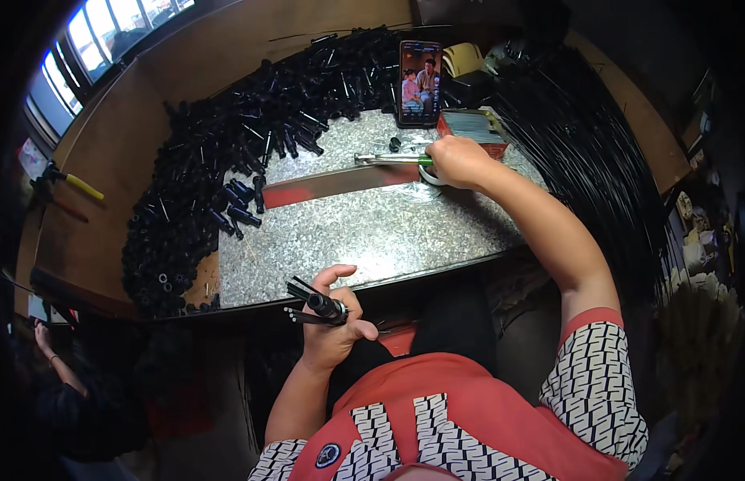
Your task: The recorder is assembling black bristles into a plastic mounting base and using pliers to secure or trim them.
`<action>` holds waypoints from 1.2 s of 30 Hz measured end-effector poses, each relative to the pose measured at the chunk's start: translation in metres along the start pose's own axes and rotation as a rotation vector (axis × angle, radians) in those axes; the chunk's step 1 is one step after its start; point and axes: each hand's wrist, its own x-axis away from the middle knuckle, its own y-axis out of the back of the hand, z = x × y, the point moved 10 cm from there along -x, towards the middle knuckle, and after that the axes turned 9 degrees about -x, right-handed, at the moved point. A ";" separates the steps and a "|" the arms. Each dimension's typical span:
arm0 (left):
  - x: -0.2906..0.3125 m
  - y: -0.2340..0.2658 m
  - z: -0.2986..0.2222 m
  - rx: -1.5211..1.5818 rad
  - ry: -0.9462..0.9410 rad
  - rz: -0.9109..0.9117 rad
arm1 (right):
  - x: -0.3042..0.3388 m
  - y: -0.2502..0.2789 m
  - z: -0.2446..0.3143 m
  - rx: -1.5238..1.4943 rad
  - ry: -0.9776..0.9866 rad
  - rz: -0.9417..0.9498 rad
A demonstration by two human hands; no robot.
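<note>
My left hand [332, 321] is raised in front of the table's near edge, its fingers curled around a black tubular part [324, 308] with several thin black rods sticking out of it. My right hand [461, 163] grips green-handled pliers [388, 159] over the stone slab [348, 240], jaws toward the left. Below the pliers lies a long flat metal bar [340, 184], reddish at its left end. A small white round object [429, 174] sits right under my right hand, partly hidden by it. Close to the pliers' handles is a small black piece [395, 143].
Black tubular parts [244, 128] form a big heap along the left and back. A phone [420, 88] stands upright beyond the slab, beside a red box [493, 150] of thin pieces. Long black rods [581, 128] lie at right. Another person's arm [60, 365] shows at far left.
</note>
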 end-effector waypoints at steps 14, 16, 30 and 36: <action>-0.001 -0.002 0.005 0.008 -0.002 -0.019 | 0.028 0.023 -0.009 -0.294 0.010 -0.275; -0.001 -0.003 0.004 -0.020 -0.013 -0.013 | 0.041 0.028 -0.009 -0.394 0.012 -0.366; -0.002 -0.032 -0.013 -0.209 -0.045 0.067 | 0.129 -0.013 0.112 -1.802 0.234 0.087; 0.001 -0.030 -0.013 -0.163 -0.152 0.037 | 0.150 -0.024 0.148 -1.723 0.298 0.182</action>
